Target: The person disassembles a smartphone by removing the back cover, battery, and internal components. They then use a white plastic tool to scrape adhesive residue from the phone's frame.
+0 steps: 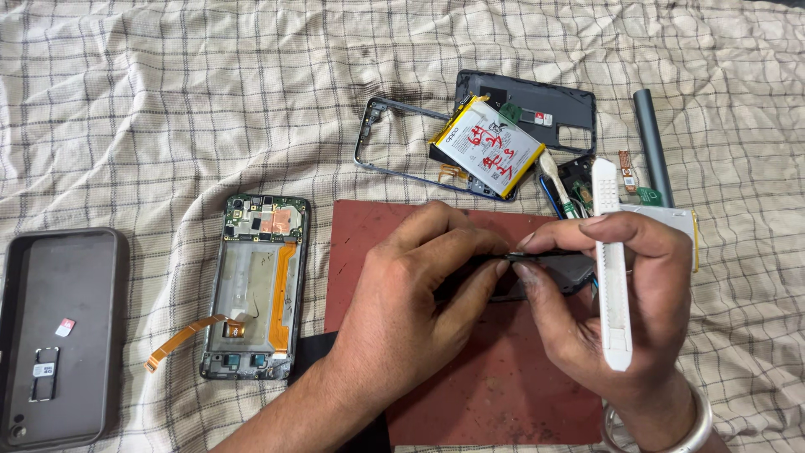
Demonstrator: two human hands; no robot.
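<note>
Red mat (503,394): hands (511,285) mid-mat, edges free

Both forearms come in from the lower edge and the hands meet in the middle. The left hand (402,294) lies knuckles up, fingers curled, its thumb and forefinger pressed together in a pinching grip. The right hand (604,302) faces it, fingers bent inward, thumb tip nearly touching the left thumb. A pale bangle circles the right wrist. Both wrists are slightly bent.
</note>
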